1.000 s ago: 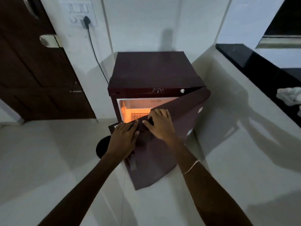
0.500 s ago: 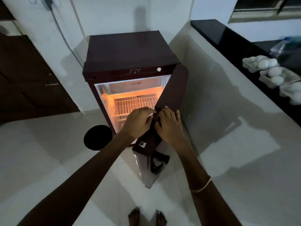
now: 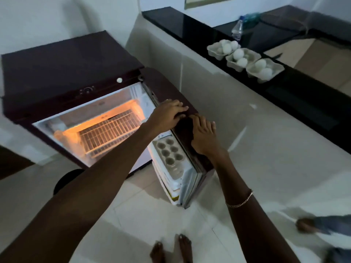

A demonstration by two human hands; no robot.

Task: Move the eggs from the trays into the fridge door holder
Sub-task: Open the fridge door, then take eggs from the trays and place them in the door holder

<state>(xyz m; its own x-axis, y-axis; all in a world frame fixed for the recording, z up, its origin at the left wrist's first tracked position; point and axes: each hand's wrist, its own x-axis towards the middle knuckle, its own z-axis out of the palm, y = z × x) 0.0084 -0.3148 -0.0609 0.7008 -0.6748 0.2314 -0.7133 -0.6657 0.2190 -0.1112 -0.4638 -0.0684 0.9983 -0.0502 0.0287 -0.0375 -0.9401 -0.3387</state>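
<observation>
From my remote position I record the following, left to right. A small dark maroon fridge [image 3: 70, 59] stands against the white wall, its cabinet lit orange inside, with a white wire shelf [image 3: 112, 130] visible. A round dark object [image 3: 66, 179] sits on the floor at the fridge's lower left corner; I cannot identify it. The fridge door [image 3: 171, 88] is swung wide open to the right. The left hand [image 3: 167, 115] lies palm-down on the door's top edge, fingers extended and flat, gripping nothing. Just beside it, the right hand [image 3: 204, 137] rests on the same edge, fingers loosely spread, likewise holding nothing; a thin bracelet [image 3: 240, 202] circles that wrist. Below the hands, the door holder [image 3: 169, 152] on the inner face shows round cups, all unfilled. Bare feet [image 3: 171, 249] stand on the pale tiled floor [image 3: 142, 215]. Further right, on the black countertop [image 3: 190, 25], three grey pulp trays [image 3: 266, 71] sit in a row touching one another, each carrying white eggs [image 3: 238, 54]. The eggs are well apart from the holder. A plastic bottle [image 3: 237, 31] stands behind the trays.
</observation>
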